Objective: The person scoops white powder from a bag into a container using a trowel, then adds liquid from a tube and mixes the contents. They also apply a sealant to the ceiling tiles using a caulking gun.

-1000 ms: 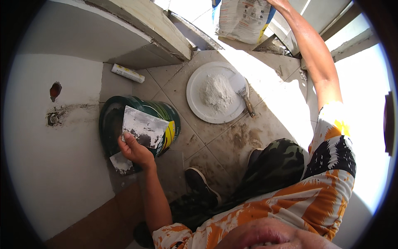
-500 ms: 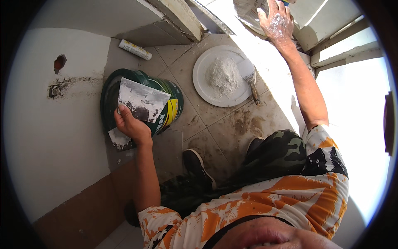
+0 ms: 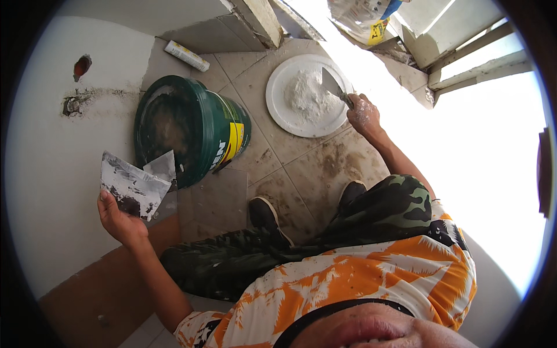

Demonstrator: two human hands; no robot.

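Observation:
My left hand (image 3: 120, 222) is closed on the lower edge of a thin flat plate (image 3: 132, 182) smeared with white plaster. A second pale flat piece (image 3: 162, 166) shows behind it; whether the two are joined I cannot tell. Off to the right, my right hand (image 3: 364, 115) grips the handle of a putty knife (image 3: 332, 83). Its triangular metal blade is over the right side of a heap of white powder (image 3: 307, 95). That heap sits on a round white lid-like disc (image 3: 277, 119) on the floor.
A lidded dark green bucket (image 3: 200, 130) with a yellow label stands by the left wall. Behind it lies a white tube (image 3: 187, 55). At the far right, a powder bag (image 3: 362, 17) rests in bright sunlight. My shoes (image 3: 268, 220) are on the stained tiles (image 3: 316, 159).
My right hand has come back from the bag and taken hold of the putty knife, now turned over the powder. My left hand has carried the plate leftward, off the bucket, toward me.

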